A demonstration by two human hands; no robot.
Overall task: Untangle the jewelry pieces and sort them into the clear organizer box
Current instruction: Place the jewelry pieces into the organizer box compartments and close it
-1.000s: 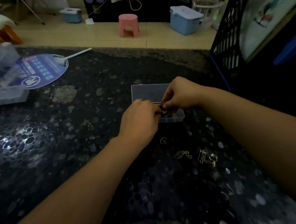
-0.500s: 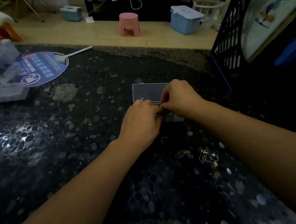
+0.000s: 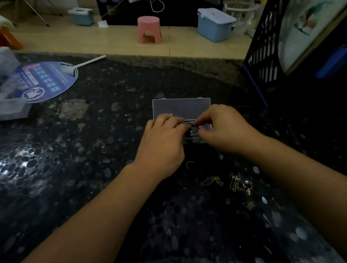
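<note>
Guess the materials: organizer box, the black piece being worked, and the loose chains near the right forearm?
Organizer box: clear plastic, translucent frosted look, moulded rim. Black cord pinched by both hands: thin and matte, probably cord or rubber; too dim to tell. Gold chains: fine metal links, yellow glint, probably gold-toned. Tabletop: polished speckled stone, glossy reflection.

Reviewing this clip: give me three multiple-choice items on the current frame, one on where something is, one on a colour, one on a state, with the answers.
1. Where do the gold chains lie?
A. inside the organizer
B. on the table, nearer the person than the hands
C. on the fan

2. What colour is the stool?
A. pink
B. green
C. black

3. The organizer's lid is:
A. shut
B. open
C. missing

Answers: 1 B, they rest on the dark table, below the hands. 2 A, it is plainly pink. 3 B, the lid lies flat behind, while the left hand and right hand work a black cord over the tray.
</note>
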